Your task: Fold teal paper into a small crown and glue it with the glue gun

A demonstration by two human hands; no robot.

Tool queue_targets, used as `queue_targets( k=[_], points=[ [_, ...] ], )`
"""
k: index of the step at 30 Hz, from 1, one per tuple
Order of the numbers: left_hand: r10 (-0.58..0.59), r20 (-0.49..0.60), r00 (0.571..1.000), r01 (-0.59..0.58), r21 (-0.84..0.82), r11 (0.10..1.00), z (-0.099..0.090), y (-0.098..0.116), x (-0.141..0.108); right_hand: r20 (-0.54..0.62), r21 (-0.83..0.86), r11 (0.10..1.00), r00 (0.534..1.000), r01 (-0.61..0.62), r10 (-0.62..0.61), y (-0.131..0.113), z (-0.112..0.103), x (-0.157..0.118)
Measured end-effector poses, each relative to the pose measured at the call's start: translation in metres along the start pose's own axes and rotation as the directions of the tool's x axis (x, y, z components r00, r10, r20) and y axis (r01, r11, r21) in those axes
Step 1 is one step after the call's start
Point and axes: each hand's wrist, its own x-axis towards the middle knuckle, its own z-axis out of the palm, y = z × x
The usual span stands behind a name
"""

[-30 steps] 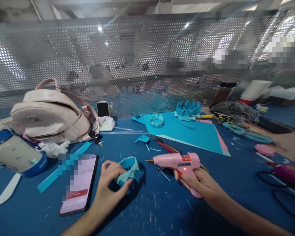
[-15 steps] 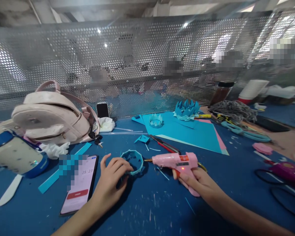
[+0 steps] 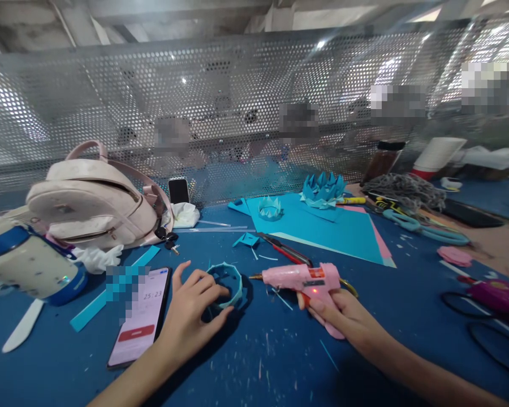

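Note:
A blue folded-paper ring (image 3: 240,282) stands at the middle of the table. My left hand (image 3: 197,302) holds its near left side, fingertips over the rim inside and thumb low along the outside; the fingers cover that part of the wall. Wrapped around the handle of a pink hot glue gun (image 3: 301,278) is my right hand (image 3: 337,311), with a finger at the orange trigger. The gun's brass nozzle points left, a short gap from the ring, and its red light is lit.
Behind lie a red-black utility knife (image 3: 286,250), blue paper sheets (image 3: 343,237), a small paper crown (image 3: 270,209) and a larger spiky one (image 3: 323,191). At left are a phone (image 3: 138,322), blue strip (image 3: 89,311), tumbler (image 3: 29,263) and backpack (image 3: 89,198). Scissors (image 3: 424,226) lie right.
My left thumb has moved right along the ring's near side, and the ring has shifted slightly left, widening its gap from the nozzle. The glue gun stays nearly still.

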Motion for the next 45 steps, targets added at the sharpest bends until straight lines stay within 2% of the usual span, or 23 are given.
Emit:
queue_targets(
  k=[5,11,19,24,30,39,45],
  points=[
    [0.005,0.047,0.999,-0.005,-0.015,1.000,-0.005,0.001,0.002,0.013,-0.054,0.998,1.000,0.022,-0.021,0.003,-0.001,0.003],
    [0.014,0.082,0.997,-0.014,-0.003,1.000,-0.010,0.001,0.005,0.042,-0.079,0.997,0.999,0.015,-0.011,-0.005,0.001,0.003],
    [-0.038,0.003,0.999,0.038,-0.051,0.998,0.008,0.015,0.012,0.010,-0.118,0.992,0.999,0.039,-0.038,-0.009,0.001,-0.002],
    [-0.054,-0.004,0.999,0.054,-0.045,0.998,0.000,0.018,0.013,0.042,-0.092,0.995,0.999,0.031,-0.027,-0.007,0.001,-0.001],
    [0.011,0.051,0.999,-0.012,0.018,1.000,-0.009,0.016,0.009,0.051,-0.062,0.997,0.998,0.035,-0.031,-0.012,0.001,-0.002],
    [-0.034,-0.050,0.998,0.032,-0.036,0.999,0.010,0.018,0.008,-0.003,-0.121,0.989,0.997,0.082,-0.083,-0.013,-0.001,-0.002],
    [-0.042,-0.022,0.999,0.041,-0.071,0.997,0.009,0.014,0.006,0.006,-0.120,0.991,0.998,0.061,-0.061,-0.010,-0.003,-0.001]
  ],
)
